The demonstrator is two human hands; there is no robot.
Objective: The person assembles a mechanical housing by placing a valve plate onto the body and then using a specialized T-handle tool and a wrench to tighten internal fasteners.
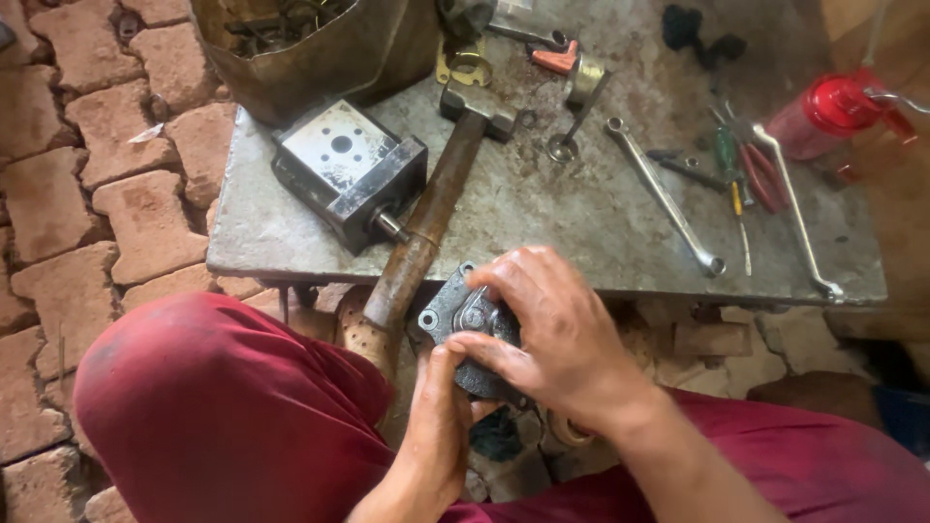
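Seen from the head camera, the right hand curls palm-down over a dark grey cast-metal cover plate with bolt holes, fingers gripping its top. The left hand supports it from beneath, thumb up (just below the grey metal table edge, beside a rusty-handled hammer).

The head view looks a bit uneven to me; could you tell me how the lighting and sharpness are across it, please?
Head view: soft daylight, no hard shadows; the metal table shows a pale sheen at centre. The right hand and left hand on the dark metal cover plate look slightly soft. The red bottle at the right edge is blurred; the upper right corner is washed out.
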